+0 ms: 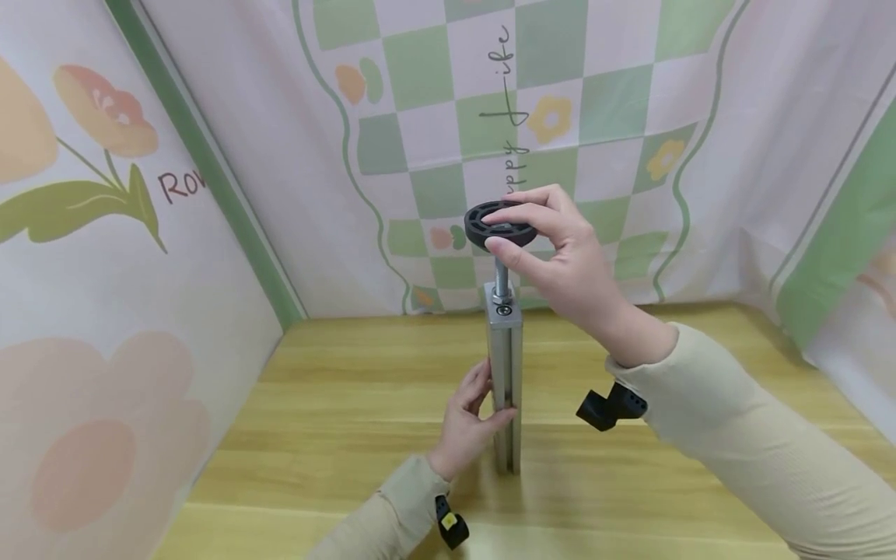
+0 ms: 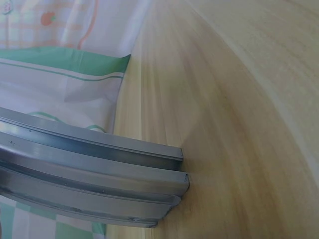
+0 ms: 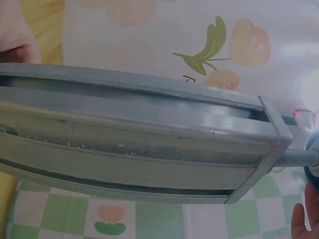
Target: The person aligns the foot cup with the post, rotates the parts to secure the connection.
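Note:
A slotted aluminium profile (image 1: pixel 506 365) stands upright on the table, its lower end on the wood in the left wrist view (image 2: pixel 94 169). From its end plate (image 1: pixel 505 315) a threaded rod (image 1: pixel 501 276) with a nut rises to a round black levelling foot (image 1: pixel 479 233). My left hand (image 1: pixel 463 426) grips the profile's lower half, thumb on the near side and fingers behind. Up top, my right hand (image 1: pixel 577 260) holds the foot's rim between thumb and fingers. In the right wrist view the profile (image 3: pixel 149 134) lies across the picture, and fingertips (image 3: pixel 298 219) show beside the foot.
The wooden table (image 1: pixel 350 389) spreads around the profile. Behind it hangs a green-and-white checked curtain (image 1: pixel 483 117), and a flower-printed cloth (image 1: pixel 140 311) bounds the left side. Each sleeve has a black wrist mount (image 1: pixel 610 406) at its cuff.

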`<state>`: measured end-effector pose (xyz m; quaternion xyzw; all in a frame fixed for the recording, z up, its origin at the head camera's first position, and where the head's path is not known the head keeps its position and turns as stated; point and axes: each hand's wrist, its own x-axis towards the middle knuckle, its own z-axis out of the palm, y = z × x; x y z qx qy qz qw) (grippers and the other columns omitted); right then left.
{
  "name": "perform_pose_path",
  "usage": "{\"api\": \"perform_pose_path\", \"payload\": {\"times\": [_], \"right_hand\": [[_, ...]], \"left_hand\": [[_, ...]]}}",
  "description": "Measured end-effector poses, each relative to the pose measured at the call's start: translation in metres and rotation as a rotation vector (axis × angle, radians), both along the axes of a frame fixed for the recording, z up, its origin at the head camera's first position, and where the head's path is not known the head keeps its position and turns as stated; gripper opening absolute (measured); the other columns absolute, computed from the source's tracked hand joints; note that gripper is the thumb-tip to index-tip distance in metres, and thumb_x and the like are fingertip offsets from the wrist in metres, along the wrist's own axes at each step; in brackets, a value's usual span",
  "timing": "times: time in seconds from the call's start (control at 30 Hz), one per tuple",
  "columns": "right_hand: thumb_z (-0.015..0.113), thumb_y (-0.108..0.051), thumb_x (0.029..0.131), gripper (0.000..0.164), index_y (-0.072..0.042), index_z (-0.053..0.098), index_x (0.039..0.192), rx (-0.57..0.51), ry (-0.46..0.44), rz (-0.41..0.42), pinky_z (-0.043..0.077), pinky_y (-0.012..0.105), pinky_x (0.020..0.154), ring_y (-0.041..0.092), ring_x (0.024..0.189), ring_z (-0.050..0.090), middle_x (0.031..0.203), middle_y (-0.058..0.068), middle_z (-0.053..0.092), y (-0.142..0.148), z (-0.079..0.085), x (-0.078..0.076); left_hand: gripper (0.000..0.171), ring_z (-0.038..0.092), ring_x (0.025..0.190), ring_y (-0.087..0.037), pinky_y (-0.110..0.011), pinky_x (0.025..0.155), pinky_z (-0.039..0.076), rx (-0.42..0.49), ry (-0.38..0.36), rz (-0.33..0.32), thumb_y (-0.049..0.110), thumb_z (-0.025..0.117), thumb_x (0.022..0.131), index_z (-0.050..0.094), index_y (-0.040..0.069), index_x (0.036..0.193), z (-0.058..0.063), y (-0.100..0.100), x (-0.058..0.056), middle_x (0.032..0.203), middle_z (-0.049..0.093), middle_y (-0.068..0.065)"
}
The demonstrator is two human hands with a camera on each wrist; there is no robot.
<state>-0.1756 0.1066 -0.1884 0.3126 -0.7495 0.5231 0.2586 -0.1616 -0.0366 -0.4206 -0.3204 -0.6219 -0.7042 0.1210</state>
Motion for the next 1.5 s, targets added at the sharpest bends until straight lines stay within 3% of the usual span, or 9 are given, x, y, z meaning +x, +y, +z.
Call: {"api": "perform_pose_path", "payload": {"times": [0.3, 0.6, 0.87, 1.0, 1.13, 1.3, 1.4, 1.5], "right_hand": [[0.068, -0.006, 0.083, 0.021, -0.002, 0.071, 0.104, 0.013, 0.022, -0.060, 0.037, 0.022, 0.085, 0.018, 0.113, 0.047, 0.119, 0.012, 0.052, -0.004, -0.001, 0.005], [0.078, -0.012, 0.077, 0.038, -0.005, 0.066, 0.112, 0.020, 0.036, -0.148, 0.042, 0.024, 0.085, 0.007, 0.092, 0.044, 0.100, 0.006, 0.050, -0.009, 0.003, 0.007], [0.083, -0.013, 0.071, 0.051, 0.001, 0.055, 0.112, 0.032, 0.065, -0.200, 0.041, 0.032, 0.086, 0.012, 0.095, 0.046, 0.101, 0.012, 0.053, -0.012, 0.005, 0.006], [0.083, -0.012, 0.070, 0.056, 0.002, 0.053, 0.115, 0.033, 0.056, -0.179, 0.041, 0.036, 0.090, 0.016, 0.099, 0.047, 0.105, 0.012, 0.052, -0.011, 0.004, 0.005], [0.074, -0.011, 0.075, 0.054, 0.002, 0.048, 0.121, 0.010, 0.036, -0.072, 0.039, 0.035, 0.094, 0.018, 0.106, 0.046, 0.117, 0.011, 0.050, -0.007, 0.004, 0.001], [0.050, -0.010, 0.084, 0.043, -0.004, 0.044, 0.126, -0.136, -0.080, 0.217, 0.038, 0.027, 0.091, 0.024, 0.113, 0.043, 0.125, 0.009, 0.045, -0.003, 0.003, -0.009], [0.042, -0.012, 0.086, 0.039, -0.013, 0.045, 0.125, -0.251, -0.190, 0.357, 0.034, 0.032, 0.096, 0.022, 0.113, 0.045, 0.126, 0.011, 0.043, -0.002, 0.005, -0.015], [0.046, -0.018, 0.087, 0.035, -0.017, 0.047, 0.122, -0.320, -0.271, 0.443, 0.028, 0.037, 0.101, 0.017, 0.105, 0.051, 0.124, 0.011, 0.045, 0.000, 0.004, -0.019]], "left_hand": [[0.087, 0.049, 0.113, -0.005, -0.023, 0.100, 0.043, -0.001, -0.004, -0.007, -0.013, 0.066, 0.078, 0.037, 0.042, 0.139, -0.002, -0.001, 0.000, 0.142, 0.040, 0.011], [0.087, 0.047, 0.116, -0.004, -0.022, 0.100, 0.043, -0.004, 0.012, -0.006, -0.014, 0.066, 0.078, 0.036, 0.040, 0.140, -0.002, -0.001, 0.001, 0.142, 0.039, 0.008], [0.086, 0.046, 0.117, -0.004, -0.022, 0.099, 0.043, -0.008, 0.015, -0.008, -0.012, 0.066, 0.079, 0.036, 0.040, 0.141, -0.001, -0.001, 0.001, 0.141, 0.039, 0.013], [0.085, 0.047, 0.116, -0.005, -0.022, 0.099, 0.043, -0.011, -0.001, -0.008, -0.011, 0.067, 0.079, 0.036, 0.039, 0.141, -0.001, -0.001, 0.001, 0.142, 0.039, 0.006], [0.078, 0.048, 0.115, -0.005, -0.023, 0.100, 0.043, -0.022, -0.020, 0.012, -0.011, 0.067, 0.079, 0.039, 0.023, 0.144, 0.001, -0.001, 0.001, 0.142, 0.041, -0.014], [0.069, 0.048, 0.114, -0.005, -0.024, 0.102, 0.042, -0.049, -0.061, 0.029, -0.010, 0.068, 0.079, 0.038, -0.002, 0.141, 0.003, -0.001, 0.001, 0.140, 0.039, -0.025], [0.068, 0.048, 0.114, -0.005, -0.024, 0.102, 0.042, -0.057, -0.072, 0.032, -0.010, 0.068, 0.079, 0.038, -0.005, 0.140, 0.002, -0.001, 0.000, 0.141, 0.039, -0.025], [0.067, 0.048, 0.114, -0.006, -0.024, 0.102, 0.042, -0.060, -0.063, 0.029, -0.010, 0.067, 0.080, 0.037, -0.004, 0.140, 0.001, -0.001, 0.000, 0.140, 0.038, -0.027]]}}
